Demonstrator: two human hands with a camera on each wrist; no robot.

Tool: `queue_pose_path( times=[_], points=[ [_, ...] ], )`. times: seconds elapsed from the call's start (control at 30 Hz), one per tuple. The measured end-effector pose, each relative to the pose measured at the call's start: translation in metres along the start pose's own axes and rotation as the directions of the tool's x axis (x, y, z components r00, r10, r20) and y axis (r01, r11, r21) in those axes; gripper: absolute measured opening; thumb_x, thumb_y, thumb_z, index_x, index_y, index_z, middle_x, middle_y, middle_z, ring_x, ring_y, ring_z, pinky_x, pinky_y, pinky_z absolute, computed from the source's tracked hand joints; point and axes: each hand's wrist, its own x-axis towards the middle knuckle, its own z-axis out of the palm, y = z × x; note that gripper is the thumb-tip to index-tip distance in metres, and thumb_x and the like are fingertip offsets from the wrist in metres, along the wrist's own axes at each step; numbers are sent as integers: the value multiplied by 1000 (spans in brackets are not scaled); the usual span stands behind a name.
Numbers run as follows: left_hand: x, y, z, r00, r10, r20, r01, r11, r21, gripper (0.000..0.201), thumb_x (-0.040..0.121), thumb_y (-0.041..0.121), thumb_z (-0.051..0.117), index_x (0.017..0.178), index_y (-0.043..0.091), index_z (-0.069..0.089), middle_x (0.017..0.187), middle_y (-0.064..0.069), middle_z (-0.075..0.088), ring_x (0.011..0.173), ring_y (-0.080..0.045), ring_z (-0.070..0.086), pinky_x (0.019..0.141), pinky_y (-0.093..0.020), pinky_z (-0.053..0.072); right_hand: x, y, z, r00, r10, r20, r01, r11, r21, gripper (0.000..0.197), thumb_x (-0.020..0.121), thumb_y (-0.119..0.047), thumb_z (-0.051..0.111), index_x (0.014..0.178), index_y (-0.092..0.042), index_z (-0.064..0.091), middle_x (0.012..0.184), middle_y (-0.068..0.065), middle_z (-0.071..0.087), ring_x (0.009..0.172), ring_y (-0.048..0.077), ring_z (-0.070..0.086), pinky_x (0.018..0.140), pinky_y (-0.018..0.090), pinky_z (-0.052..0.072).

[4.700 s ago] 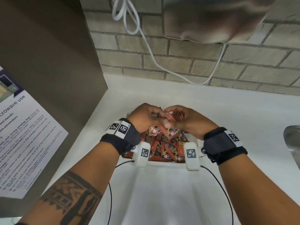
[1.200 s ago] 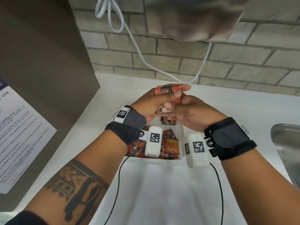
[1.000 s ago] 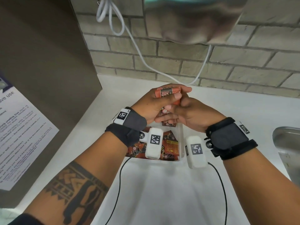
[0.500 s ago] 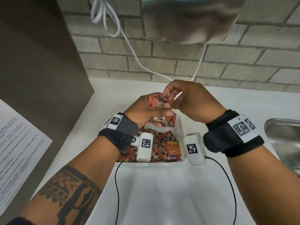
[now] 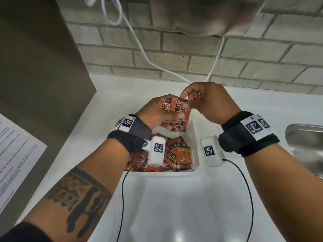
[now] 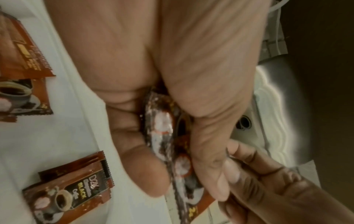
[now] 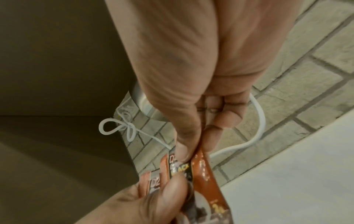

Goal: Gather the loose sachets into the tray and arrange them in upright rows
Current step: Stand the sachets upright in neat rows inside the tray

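Observation:
My left hand (image 5: pixel 154 115) grips a small bundle of red-brown coffee sachets (image 5: pixel 174 106) above the far end of the white tray (image 5: pixel 196 151). The thumb and forefinger of my right hand (image 5: pixel 187 97) pinch the top edge of the front sachet. In the left wrist view the bundle (image 6: pixel 162 136) sits edge-on between thumb and fingers of that hand (image 6: pixel 172 159). In the right wrist view the pinch of my right hand (image 7: pixel 197 144) on the sachet (image 7: pixel 203 166) is plain. Several loose sachets (image 5: pixel 176 154) lie jumbled flat in the tray.
The tray sits on a white counter (image 5: pixel 174 206) against a brick wall. A white cable (image 5: pixel 139 44) hangs down the wall under a metal appliance (image 5: pixel 201 14). A steel sink (image 5: pixel 305 145) lies at the right, a brown panel (image 5: pixel 35 67) with a paper notice (image 5: pixel 14 154) at the left.
Both hands rose out of the tray with a bundle. Over the last second the right hand left its clasp under the bundle and now pinches the front sachet's top edge.

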Motion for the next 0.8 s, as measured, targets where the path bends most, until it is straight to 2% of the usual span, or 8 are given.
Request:
queue_pose_path(
  times=[0.13,0.23,0.3,0.37,0.43,0.5,0.63,0.8],
  points=[
    [1,-28,-10,960,-217,-179,247,955,166,14,90,23,75,102,17,71,89,-5,71,68,-17,66,58,-34,60,7,28,10,998,41,41,-38,997,-70,6,83,-14,76,85,-20,75,75,-11,67,67,-2,58,62,11,39],
    [-2,-44,-7,881,-429,-197,470,838,277,17,92,21,70,102,7,73,85,-14,74,57,-19,62,50,-25,53,15,50,32,983,124,138,-97,978,-186,7,87,-16,72,85,-22,74,79,-10,66,77,7,58,64,16,38],
    [1,-50,2,878,-471,-82,461,787,410,30,92,31,69,106,5,73,94,-17,75,64,-21,64,60,-30,57,20,61,46,969,153,194,-97,958,-271,13,87,-15,68,82,-26,72,79,-12,64,80,8,57,66,20,37],
    [8,-56,15,884,-468,16,401,774,491,47,90,47,67,113,6,72,96,-17,75,75,-24,66,85,-41,59,26,67,55,957,168,236,-76,932,-355,17,87,-11,63,84,-24,74,81,-12,63,80,9,56,71,20,38],
    [17,-61,25,883,-469,11,390,747,539,49,88,49,68,115,9,72,99,-14,76,84,-24,69,96,-45,54,31,72,61,948,185,260,-74,920,-385,22,87,-7,60,88,-22,76,83,-11,64,81,9,57,74,20,39],
    [26,-63,31,884,-466,-21,374,682,629,40,91,43,67,113,11,74,103,-9,76,93,-23,70,88,-35,55,35,76,65,940,205,271,-84,913,-398,24,87,-6,60,85,-24,76,81,-12,65,77,8,57,71,19,41],
    [43,-64,38,877,-477,-57,370,594,714,36,94,40,63,97,6,73,92,-6,70,82,-20,61,61,-22,40,44,84,71,936,231,266,-110,908,-404,30,87,-6,60,73,-31,69,72,-17,61,64,-1,52,56,12,34],
    [55,-68,43,872,-484,-76,376,562,737,43,92,50,62,103,9,68,96,-7,66,87,-19,58,70,-25,43,49,91,73,951,218,217,-118,911,-395,23,83,-11,70,76,-32,63,88,-11,62,80,10,55,69,21,38]
  ],
)
